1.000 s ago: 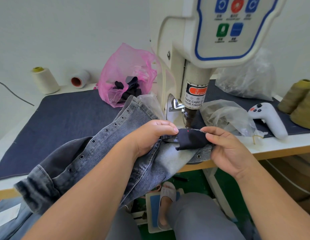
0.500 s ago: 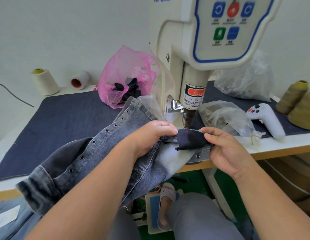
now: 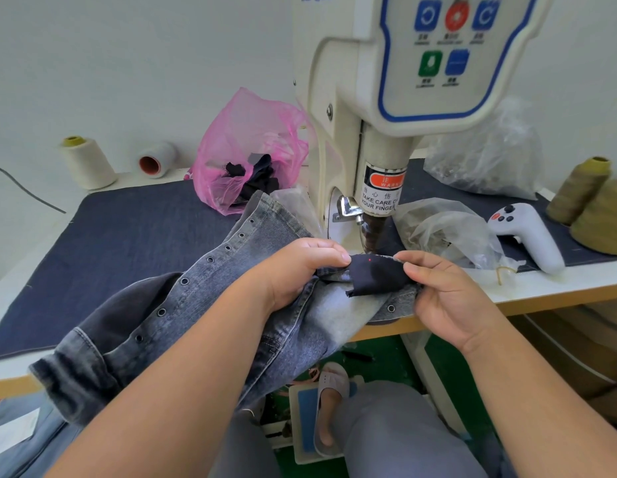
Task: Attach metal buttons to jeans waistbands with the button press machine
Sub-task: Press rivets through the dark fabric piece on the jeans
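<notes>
— Hands?
— Left hand point(image 3: 300, 267) and right hand point(image 3: 448, 298) pinch a dark patch point(image 3: 376, 274) on the jeans point(image 3: 196, 305), just near of the press point(image 3: 372, 232).
— Step?
— Aligning, I'd say; next slide it farther under, fingers out.

Both hands hold grey jeans point(image 3: 203, 305) under the head of the button press machine point(image 3: 386, 108). The left hand point(image 3: 296, 270) grips the waistband; the right hand point(image 3: 448, 298) pinches a dark fabric patch point(image 3: 376, 276) bearing a red light dot. On the denim-covered surface point(image 3: 120, 243) sit a pink bag point(image 3: 245, 157), 2 pale thread cones point(image 3: 88, 163), clear bags point(image 3: 448, 232) and a white controller point(image 3: 527, 232). A sandalled foot rests on the pedal point(image 3: 305, 422) below.
</notes>
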### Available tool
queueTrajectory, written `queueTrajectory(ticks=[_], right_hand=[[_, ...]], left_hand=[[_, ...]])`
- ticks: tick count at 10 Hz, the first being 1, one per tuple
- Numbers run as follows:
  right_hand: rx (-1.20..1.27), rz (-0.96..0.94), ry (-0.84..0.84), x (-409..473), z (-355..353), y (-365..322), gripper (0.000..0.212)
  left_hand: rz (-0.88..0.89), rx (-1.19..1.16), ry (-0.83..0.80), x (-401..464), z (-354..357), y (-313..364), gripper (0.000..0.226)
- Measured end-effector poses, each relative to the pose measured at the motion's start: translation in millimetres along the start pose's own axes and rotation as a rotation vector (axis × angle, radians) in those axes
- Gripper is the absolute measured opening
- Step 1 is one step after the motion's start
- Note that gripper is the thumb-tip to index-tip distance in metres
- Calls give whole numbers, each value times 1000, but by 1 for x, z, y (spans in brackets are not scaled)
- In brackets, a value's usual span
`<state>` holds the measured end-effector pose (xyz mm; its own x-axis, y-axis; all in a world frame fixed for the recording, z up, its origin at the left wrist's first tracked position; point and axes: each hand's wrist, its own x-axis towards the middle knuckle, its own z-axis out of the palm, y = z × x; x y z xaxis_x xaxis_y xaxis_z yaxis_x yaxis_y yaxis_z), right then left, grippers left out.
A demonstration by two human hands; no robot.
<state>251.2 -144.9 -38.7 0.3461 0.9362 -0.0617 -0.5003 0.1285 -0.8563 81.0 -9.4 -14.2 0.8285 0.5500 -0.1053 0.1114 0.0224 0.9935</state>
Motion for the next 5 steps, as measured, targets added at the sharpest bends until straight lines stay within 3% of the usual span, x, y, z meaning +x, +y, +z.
queueTrajectory(ticks=[5], right_hand=[[8, 2, 3, 0, 1, -1, 24]], left_hand=[[-22, 23, -7, -1, -1, 1, 10]])
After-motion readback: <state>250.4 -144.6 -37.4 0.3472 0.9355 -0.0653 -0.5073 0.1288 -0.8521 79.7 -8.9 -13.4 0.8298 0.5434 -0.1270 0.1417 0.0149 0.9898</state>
